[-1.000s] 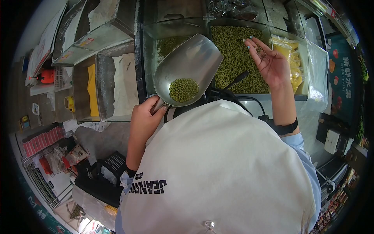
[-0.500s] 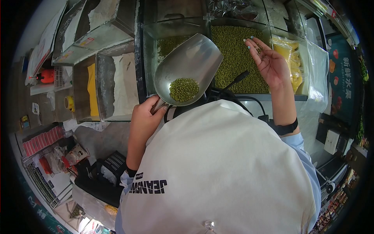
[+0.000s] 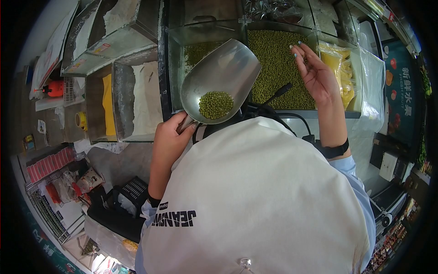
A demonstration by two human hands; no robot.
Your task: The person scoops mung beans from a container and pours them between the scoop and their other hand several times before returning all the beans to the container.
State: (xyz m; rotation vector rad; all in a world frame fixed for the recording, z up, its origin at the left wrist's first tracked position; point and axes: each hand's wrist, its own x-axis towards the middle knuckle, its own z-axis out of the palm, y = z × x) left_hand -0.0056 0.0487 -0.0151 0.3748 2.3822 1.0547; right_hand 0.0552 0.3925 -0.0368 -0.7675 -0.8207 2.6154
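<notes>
My left hand [image 3: 173, 132] is wrapped round the handle of a metal scoop [image 3: 223, 68]. A small heap of green beans [image 3: 216, 105] lies in the scoop near its handle end. The scoop is over a glass bin at the left of the large bin of green beans [image 3: 273, 59]. Above the right side of that large bin is my right hand [image 3: 316, 75], palm partly up, its fingers apart and slightly curled. No beans can be made out on the palm.
Yellow packets [image 3: 337, 68] fill a bin on the right. A dark rod-like object [image 3: 277, 93] lies over the beans' near edge. Bins of white powder [image 3: 146, 96] stand on the left. A black basket [image 3: 133, 194] is at the lower left.
My right hand has tilted and its fingers have shifted slightly right and drawn closer together. The small beans seen at its fingers before no longer show. My left hand and the scoop have stayed still.
</notes>
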